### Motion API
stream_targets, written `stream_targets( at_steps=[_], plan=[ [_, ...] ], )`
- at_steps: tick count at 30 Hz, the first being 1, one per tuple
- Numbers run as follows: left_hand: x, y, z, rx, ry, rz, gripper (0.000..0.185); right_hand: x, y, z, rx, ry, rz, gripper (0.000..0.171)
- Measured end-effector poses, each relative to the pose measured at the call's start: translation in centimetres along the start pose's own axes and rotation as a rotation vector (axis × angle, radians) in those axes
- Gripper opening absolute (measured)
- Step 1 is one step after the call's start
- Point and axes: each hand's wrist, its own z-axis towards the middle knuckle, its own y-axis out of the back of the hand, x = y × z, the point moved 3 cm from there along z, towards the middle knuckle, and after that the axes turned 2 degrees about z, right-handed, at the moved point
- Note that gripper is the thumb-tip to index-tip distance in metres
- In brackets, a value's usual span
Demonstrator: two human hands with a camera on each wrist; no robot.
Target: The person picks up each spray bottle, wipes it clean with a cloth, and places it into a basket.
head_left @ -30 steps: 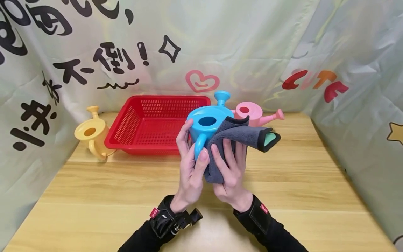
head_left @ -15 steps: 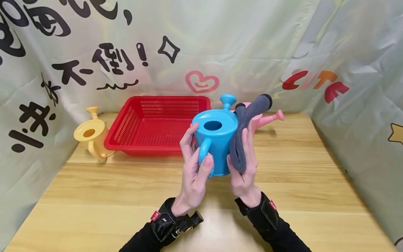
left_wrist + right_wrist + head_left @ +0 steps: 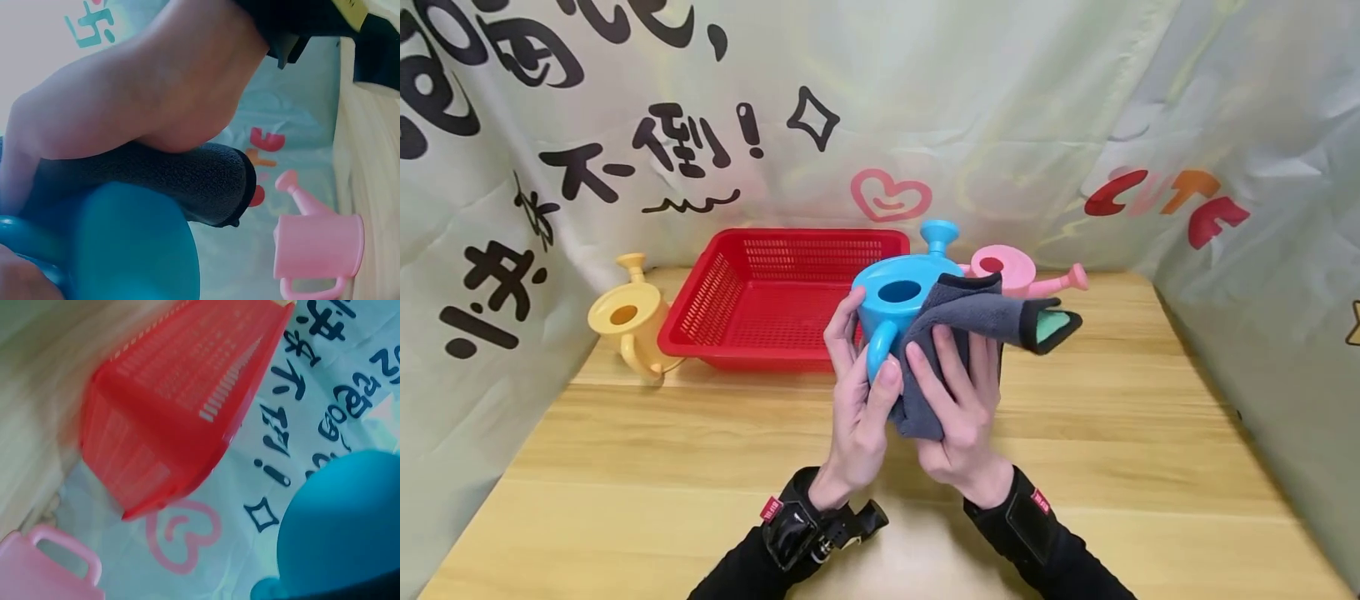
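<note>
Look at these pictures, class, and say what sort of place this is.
Probably a staged tabletop set, not a home: a wooden table enclosed by printed cloth backdrops, with toy watering cans, yellow and pink, beside a red basket.

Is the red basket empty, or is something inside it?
As far as visible, empty: the head view shows only the bare mesh floor of the red basket; the blue watering can hides its right corner.

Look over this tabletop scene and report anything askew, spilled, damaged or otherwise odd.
Nothing stands out. The left hand holds the blue watering can by its handle, off the table, while the right hand presses a grey cloth against its side. The yellow can, pink can and red basket sit upright.
</note>
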Motion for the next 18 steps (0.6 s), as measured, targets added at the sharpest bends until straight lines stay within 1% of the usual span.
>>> stream_targets(
  at_steps=[1,3,5,8,10,12,13,15,18],
  plan=[
    [0.1,-0.1,0.0,0.004,0.006,-0.002,0.039,-0.3,0.1,0.1,0.002,-0.019,0.017,0.047],
    [0.1,-0.2,0.0,0.006,0.021,0.003,0.039,-0.9,0.4,0.3,0.017,-0.083,0.076,0.050],
    [0.2,-0.3,-0.1,0.009,0.036,0.011,0.037,-1.6,0.8,0.6,0.033,-0.183,0.175,0.051],
    [0.3,-0.4,-0.2,0.022,0.050,0.021,0.036,-2.4,1.6,0.9,0.047,-0.360,0.336,0.055],
    [0.3,-0.5,-0.3,0.031,0.049,0.021,0.035,-2.6,2.0,0.9,0.037,-0.428,0.395,0.057],
    [0.3,-0.6,-0.4,0.036,0.043,0.019,0.035,-2.7,2.1,0.9,0.023,-0.439,0.396,0.057],
    [0.4,-0.7,-0.4,0.035,0.041,0.020,0.035,-2.6,2.1,0.8,0.020,-0.426,0.373,0.057],
    [0.3,-0.6,-0.4,0.030,0.039,0.021,0.034,-2.4,1.8,0.6,0.010,-0.376,0.318,0.057],
    [0.4,-0.3,-0.4,0.017,0.036,0.021,0.035,-1.8,1.3,0.5,0.003,-0.275,0.220,0.054]
  ],
)
